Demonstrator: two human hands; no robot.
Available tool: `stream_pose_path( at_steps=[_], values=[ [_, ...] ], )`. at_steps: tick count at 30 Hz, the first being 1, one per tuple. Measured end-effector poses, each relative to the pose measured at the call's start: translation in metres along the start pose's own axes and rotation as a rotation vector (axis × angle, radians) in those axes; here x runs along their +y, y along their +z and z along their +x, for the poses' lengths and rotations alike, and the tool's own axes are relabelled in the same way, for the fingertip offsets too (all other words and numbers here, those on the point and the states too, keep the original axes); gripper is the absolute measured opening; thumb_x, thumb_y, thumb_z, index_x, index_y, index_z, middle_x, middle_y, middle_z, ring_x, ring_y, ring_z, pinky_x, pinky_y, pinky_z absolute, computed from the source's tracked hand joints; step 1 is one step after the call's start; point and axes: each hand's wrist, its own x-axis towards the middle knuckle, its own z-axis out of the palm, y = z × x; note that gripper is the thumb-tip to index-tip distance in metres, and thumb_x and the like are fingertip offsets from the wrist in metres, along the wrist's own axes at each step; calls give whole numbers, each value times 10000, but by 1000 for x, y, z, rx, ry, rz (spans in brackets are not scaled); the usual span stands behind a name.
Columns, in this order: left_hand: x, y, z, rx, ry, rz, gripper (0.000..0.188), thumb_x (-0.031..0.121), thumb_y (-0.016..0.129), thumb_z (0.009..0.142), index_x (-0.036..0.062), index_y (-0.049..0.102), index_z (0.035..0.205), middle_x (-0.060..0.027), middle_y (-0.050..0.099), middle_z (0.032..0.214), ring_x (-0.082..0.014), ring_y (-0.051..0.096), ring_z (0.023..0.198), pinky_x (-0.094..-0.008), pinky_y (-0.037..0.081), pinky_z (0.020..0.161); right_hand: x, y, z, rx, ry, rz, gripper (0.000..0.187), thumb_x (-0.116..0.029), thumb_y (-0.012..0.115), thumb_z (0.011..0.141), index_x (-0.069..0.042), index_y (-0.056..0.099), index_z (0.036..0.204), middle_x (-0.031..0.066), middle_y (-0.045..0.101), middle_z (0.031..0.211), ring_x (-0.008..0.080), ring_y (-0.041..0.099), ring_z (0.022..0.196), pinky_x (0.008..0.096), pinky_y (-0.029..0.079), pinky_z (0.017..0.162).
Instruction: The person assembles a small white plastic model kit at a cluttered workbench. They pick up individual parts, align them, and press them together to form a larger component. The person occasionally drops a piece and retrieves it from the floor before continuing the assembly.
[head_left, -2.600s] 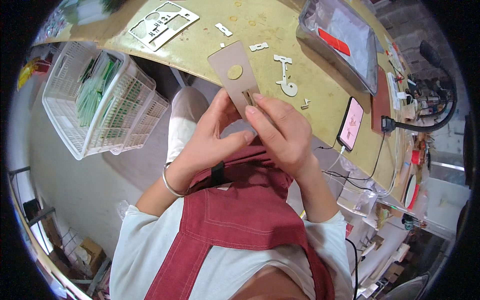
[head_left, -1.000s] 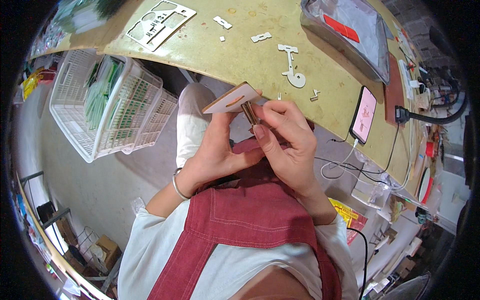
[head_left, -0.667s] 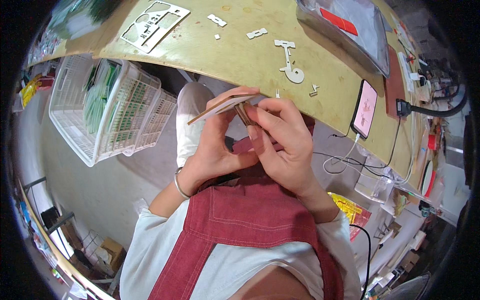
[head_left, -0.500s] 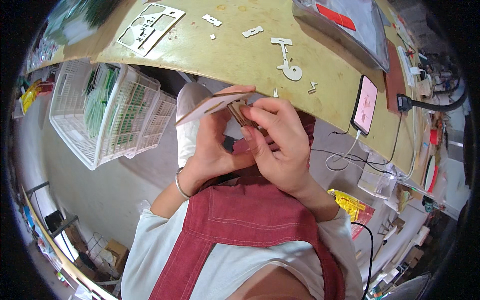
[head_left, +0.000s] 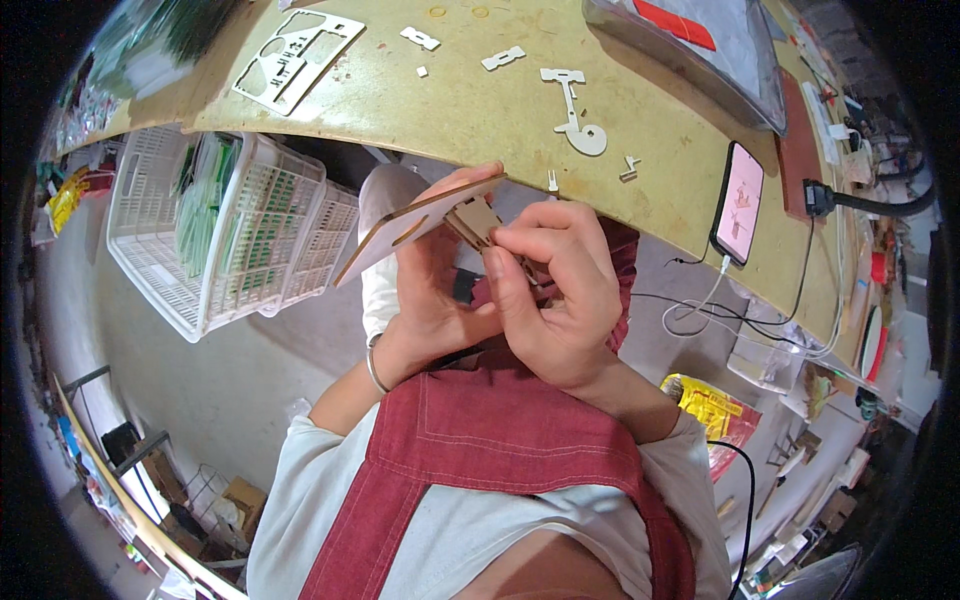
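Note:
In front of my apron, my left hand [head_left: 425,285] grips a thin white-faced wooden panel [head_left: 385,246] with a slot cut in it, held at a slant. A small boxy wooden piece [head_left: 474,219] juts from the panel's side toward my right. The thumb and fingertips of my right hand [head_left: 565,285] pinch this piece at its near end. My fingers hide part of the join. On the table edge beyond lie a small forked part [head_left: 552,181] and a little angled part [head_left: 629,168]. A long cut-out with a round end [head_left: 584,138] lies farther back.
A cut-out sheet [head_left: 298,62] lies at the table's far left, with flat pieces [head_left: 502,58] to its right. A phone [head_left: 735,205] with a cable is on the right, near a plastic-lined tray [head_left: 690,65]. White baskets [head_left: 215,290] stand at the left below the table.
The panel has tipped, its lower left corner dropping and more of its face showing. My right fingers have shifted slightly down the small wooden piece, which is now more exposed.

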Motion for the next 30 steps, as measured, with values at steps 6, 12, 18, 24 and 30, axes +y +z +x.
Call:
stream_pose_path(
  at_steps=[6, 12, 18, 24, 30],
  values=[
    [2, -1, -2, 0, -71, -24, 918, 25, 896, 802, 38, 366, 1551, -197, 464, 1585, -279, 506, 1439, -444, 418, 1186, 4, 1, 1, 9, -26, -2, 171, 26, 780, 909, 4, 696, 1057, 140, 658, 1069, 199, 614, 837, 299, 490, 680],
    [2, -2, -3, 16, -76, 47, 954, 69, 930, 795, 56, 344, 1546, -202, 484, 1572, -293, 540, 1408, -459, 439, 1170, 10, 0, 6, -16, -64, -7, 164, -18, 782, 925, 8, 707, 1069, 137, 670, 1080, 205, 642, 867, 296, 504, 708],
    [33, -5, 15, 161, -512, -517, 1080, 224, 974, 731, 29, 325, 1573, -209, 553, 1528, -350, 573, 1415, -494, 437, 1221, 14, -24, 9, -4, -112, -110, 248, -128, 779, 961, 20, 726, 1153, 189, 686, 1075, 311, 688, 939, 375, 565, 819],
    [40, -19, 20, 61, -776, -814, 1107, 620, 878, 738, -4, 466, 1554, -270, 565, 1512, -441, 608, 1364, -553, 477, 1195, 8, -44, 29, -134, -171, -63, 531, -231, 862, 850, 10, 699, 1294, 193, 667, 1262, 374, 628, 1136, 466, 492, 1019],
    [45, -19, 17, 23, -882, -1059, 1070, 540, 845, 763, 16, 424, 1596, -219, 585, 1488, -403, 593, 1382, -526, 481, 1180, 19, -39, 45, -390, -202, -69, 785, -410, 861, 819, -75, 602, 1480, 226, 470, 1586, 426, 444, 1454, 527, 309, 1221]
  ],
)
